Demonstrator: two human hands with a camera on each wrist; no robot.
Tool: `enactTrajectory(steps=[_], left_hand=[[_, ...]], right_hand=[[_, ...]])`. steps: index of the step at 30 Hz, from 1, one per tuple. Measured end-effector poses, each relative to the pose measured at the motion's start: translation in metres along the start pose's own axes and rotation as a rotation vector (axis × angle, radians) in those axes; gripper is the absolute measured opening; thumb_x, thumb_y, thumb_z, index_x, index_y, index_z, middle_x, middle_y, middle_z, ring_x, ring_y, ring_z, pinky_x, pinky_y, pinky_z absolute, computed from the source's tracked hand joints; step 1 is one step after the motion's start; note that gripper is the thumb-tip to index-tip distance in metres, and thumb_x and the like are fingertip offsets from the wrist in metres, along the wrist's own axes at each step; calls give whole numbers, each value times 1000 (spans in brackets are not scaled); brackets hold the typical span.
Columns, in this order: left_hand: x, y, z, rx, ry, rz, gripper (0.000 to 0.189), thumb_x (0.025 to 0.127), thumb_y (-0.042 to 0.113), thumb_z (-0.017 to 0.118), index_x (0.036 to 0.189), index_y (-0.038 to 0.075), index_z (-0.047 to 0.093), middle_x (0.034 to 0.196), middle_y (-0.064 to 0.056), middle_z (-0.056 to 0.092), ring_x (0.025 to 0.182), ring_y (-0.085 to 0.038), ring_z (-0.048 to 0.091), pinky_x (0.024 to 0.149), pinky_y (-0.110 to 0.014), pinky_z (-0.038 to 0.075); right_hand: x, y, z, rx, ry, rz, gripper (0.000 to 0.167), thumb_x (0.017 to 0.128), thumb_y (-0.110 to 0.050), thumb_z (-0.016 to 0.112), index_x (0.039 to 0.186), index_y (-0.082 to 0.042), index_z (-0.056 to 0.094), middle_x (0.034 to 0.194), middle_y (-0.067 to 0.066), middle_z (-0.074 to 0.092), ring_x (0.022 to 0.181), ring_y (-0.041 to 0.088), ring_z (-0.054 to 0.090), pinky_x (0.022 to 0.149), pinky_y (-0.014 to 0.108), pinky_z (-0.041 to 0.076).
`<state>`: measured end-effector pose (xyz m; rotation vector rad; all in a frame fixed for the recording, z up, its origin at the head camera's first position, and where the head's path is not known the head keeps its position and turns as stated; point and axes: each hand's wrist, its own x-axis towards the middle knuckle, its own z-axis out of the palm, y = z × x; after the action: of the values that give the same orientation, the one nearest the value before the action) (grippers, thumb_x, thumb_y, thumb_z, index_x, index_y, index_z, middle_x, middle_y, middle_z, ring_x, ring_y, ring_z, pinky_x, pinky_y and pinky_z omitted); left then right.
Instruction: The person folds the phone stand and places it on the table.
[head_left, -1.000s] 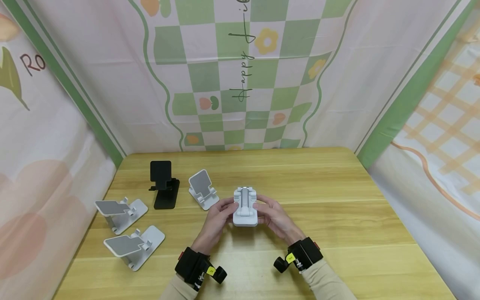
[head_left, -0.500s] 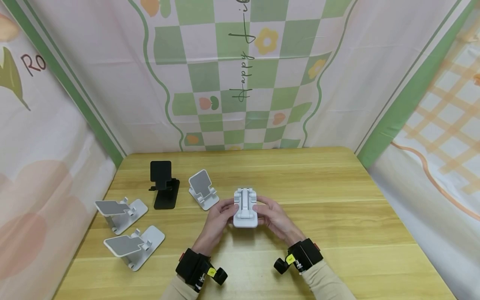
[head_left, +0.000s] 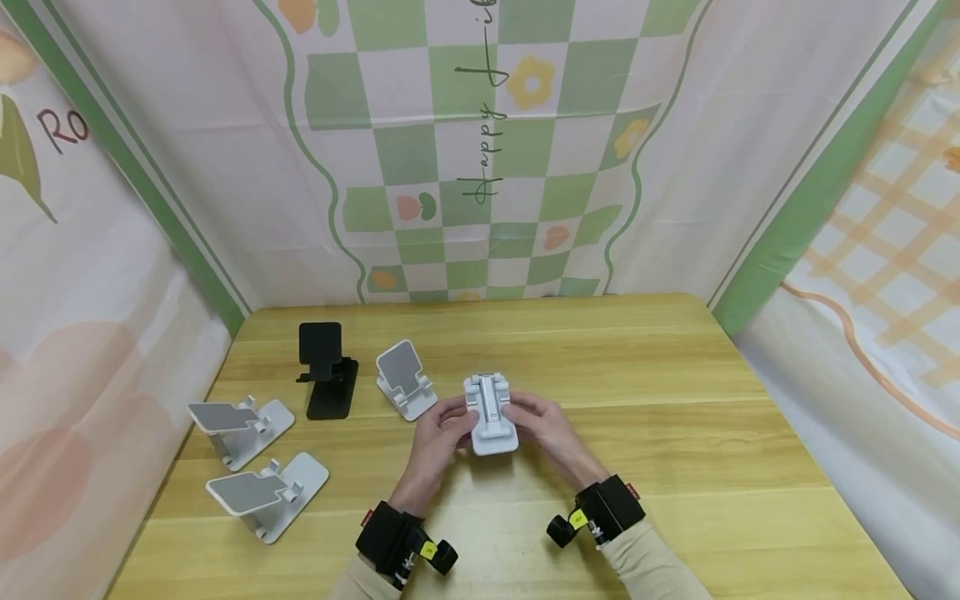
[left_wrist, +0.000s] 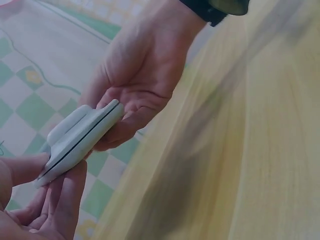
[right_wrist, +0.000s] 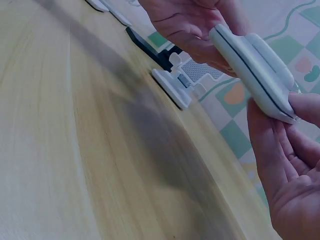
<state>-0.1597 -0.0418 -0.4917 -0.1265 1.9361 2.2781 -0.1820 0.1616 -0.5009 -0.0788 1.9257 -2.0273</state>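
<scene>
A white phone stand point(head_left: 492, 421), folded flat, is held above the table between both hands. My left hand point(head_left: 435, 442) pinches its left edge, thumb on top and fingers beneath. On the opposite edge my right hand point(head_left: 551, 435) grips it the same way. Both wrist views show the stand's thin side, where a dark line runs between its two layers point(left_wrist: 80, 140) point(right_wrist: 255, 75). Just beyond the left hand, a small white phone stand with a grey pad point(head_left: 405, 379) stands unfolded on the table.
A black phone stand point(head_left: 330, 387) stands unfolded at the back left. Two more white stands, one farther back point(head_left: 243, 425) and one nearer point(head_left: 270, 496), sit unfolded by the left edge of the wooden table point(head_left: 675, 433). Printed cloth point(head_left: 525, 150) hangs behind and at both sides.
The folded phone stand has turned slightly in the hands, its near end now a little to the right. Both hands keep their grip; the other stands stay where they were.
</scene>
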Motion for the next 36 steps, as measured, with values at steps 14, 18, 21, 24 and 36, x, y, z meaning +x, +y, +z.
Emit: enactTrajectory(steps=[14,18,21,24,36], left_hand=[[-2,3,-8,9,47,76,37,101,12,66,133,-6,61,127,-28,63,104,-38,69,87,-35,61],[-2,3,-13,80,71,105,34,102,14,65,132,-3,63,124,-23,65,104,-38,68,86,-36,61],[-2,3,-17,129,90,132,34,103,15,64,131,-4,63,122,-21,66,102,-36,69,84,-36,62],[-2,3,-20,148,106,139,33,103,15,64,130,-3,64,120,-20,67,101,-36,69,84,-37,62],[-1,3,-26,174,118,105,29,104,16,63,128,1,66,120,-16,68,98,-28,70,88,-43,61]], right_hand=[[-7,-5,-44,-100,131,1,53,107,-26,58,148,5,47,151,24,51,145,36,42,124,52,25],[-13,-5,-68,-114,175,6,56,108,-28,56,150,7,43,156,26,43,150,38,33,127,53,17],[-18,-4,-85,-127,212,30,60,108,-30,56,152,7,40,160,26,37,154,38,26,128,52,13],[-23,-1,-100,-130,245,57,64,108,-33,55,154,7,36,163,25,32,156,37,21,128,51,11],[-41,0,-149,-204,352,109,72,109,-40,52,157,8,28,166,26,25,156,36,19,127,49,16]])
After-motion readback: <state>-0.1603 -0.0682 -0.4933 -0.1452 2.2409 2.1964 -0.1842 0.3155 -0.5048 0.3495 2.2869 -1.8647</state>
